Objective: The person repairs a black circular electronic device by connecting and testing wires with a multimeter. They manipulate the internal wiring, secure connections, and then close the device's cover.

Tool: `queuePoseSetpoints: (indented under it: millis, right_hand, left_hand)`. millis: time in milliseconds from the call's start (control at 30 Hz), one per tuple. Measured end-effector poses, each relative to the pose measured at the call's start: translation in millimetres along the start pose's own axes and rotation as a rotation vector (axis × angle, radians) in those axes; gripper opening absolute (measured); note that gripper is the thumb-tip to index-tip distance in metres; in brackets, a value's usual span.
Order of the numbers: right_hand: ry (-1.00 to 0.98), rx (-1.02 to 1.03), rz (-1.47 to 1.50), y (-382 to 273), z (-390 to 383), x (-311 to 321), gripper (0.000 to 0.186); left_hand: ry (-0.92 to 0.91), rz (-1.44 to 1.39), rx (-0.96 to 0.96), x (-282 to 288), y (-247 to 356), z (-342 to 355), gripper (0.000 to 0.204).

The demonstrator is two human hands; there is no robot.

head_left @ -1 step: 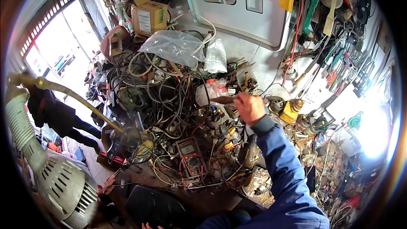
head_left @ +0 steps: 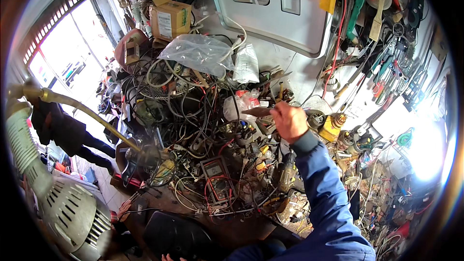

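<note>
My right hand point(head_left: 291, 123), in a blue sleeve, reaches over the cluttered bench and is closed around one end of a dark brown flat piece point(head_left: 257, 112) with a tapered tip. Its exact kind is not clear. The tip points left, beside a clear plastic bag point(head_left: 235, 108) with red and white things in it. Only a few fingertips of what seems my left hand point(head_left: 167, 257) show at the lower edge, so its grip is hidden. Nearer me lies a multimeter point(head_left: 217, 176) with red leads across it.
Tangled cables point(head_left: 186, 101) heap up at left centre. A yellow device point(head_left: 331, 128) stands right of my hand. Tools point(head_left: 382, 67) hang on the right wall. A grey slotted lamp point(head_left: 72, 212) fills the lower left; another person's hand point(head_left: 124, 208) is near it, and someone stands point(head_left: 67, 130) beyond.
My right hand has shifted slightly to the right, and the brown piece has moved with it. The rest looks the same.
</note>
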State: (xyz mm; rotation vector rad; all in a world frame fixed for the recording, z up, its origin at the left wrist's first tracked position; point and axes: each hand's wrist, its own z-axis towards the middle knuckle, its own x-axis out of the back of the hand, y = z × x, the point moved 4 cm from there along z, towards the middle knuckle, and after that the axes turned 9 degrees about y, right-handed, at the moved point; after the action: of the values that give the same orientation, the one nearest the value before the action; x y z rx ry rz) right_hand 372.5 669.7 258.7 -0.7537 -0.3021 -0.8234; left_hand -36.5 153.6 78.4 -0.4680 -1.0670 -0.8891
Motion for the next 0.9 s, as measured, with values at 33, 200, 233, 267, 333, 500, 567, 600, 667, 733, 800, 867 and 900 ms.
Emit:
queuePoseSetpoints:
  millis: [33,200,233,267,333,500,567,600,667,733,800,867,900]
  right_hand:
    - [0.052,-0.024,0.021,-8.9,7.8,10.6,0.017]
    - [0.268,0.054,-0.152,-11.9,53.3,21.6,0.020]
    - [0.273,0.045,-0.192,-2.9,60.4,11.3,0.020]
    - [0.249,0.015,-0.208,8.6,67.6,-4.5,0.020]
    - [0.175,-0.075,-0.254,24.6,82.3,-47.1,0.020]
    - [-0.028,-0.254,-0.324,102.0,94.0,-129.2,0.042]
    - [0.090,-0.257,-0.211,94.5,84.1,-140.0,0.055]
    - [0.187,-0.196,-0.132,90.7,76.8,-135.9,0.055]
    - [0.337,-0.083,0.032,60.0,36.0,-122.0,0.056]
    - [0.223,-0.140,0.173,10.9,-25.2,-109.5,0.041]
    - [0.045,-0.204,0.370,-19.7,-115.2,-81.0,0.029]
    - [-0.095,-0.146,0.390,-43.2,-208.3,-47.5,0.025]
    - [-0.319,-0.255,0.397,-44.3,-266.4,-37.9,0.024]
  left_hand:
    - [-0.002,0.016,0.006,3.2,-1.7,-1.7,0.057]
    - [-0.029,0.028,0.018,1.8,0.3,-2.7,0.058]
    - [-0.032,0.030,0.020,0.8,1.2,-1.5,0.059]
    - [-0.034,0.037,0.024,0.8,1.4,-0.8,0.059]
    - [-0.019,0.073,0.034,8.8,-3.0,-0.7,0.059]
    - [-0.053,0.038,-0.011,-13.4,0.0,3.7,0.060]
    - [-0.073,0.072,-0.024,-8.4,-4.2,-2.5,0.059]
    - [-0.081,0.077,-0.041,-12.3,-5.8,-0.8,0.059]
    - [-0.082,0.072,-0.019,-13.2,-12.1,-8.6,0.057]
    - [-0.047,0.091,0.035,-22.5,-28.6,-23.8,0.057]
    - [-0.057,0.055,0.062,-48.7,-43.9,-35.9,0.056]
    - [-0.078,0.049,0.051,-62.5,-55.3,-46.4,0.056]
    - [-0.065,0.053,0.027,-63.2,-50.3,-42.0,0.056]
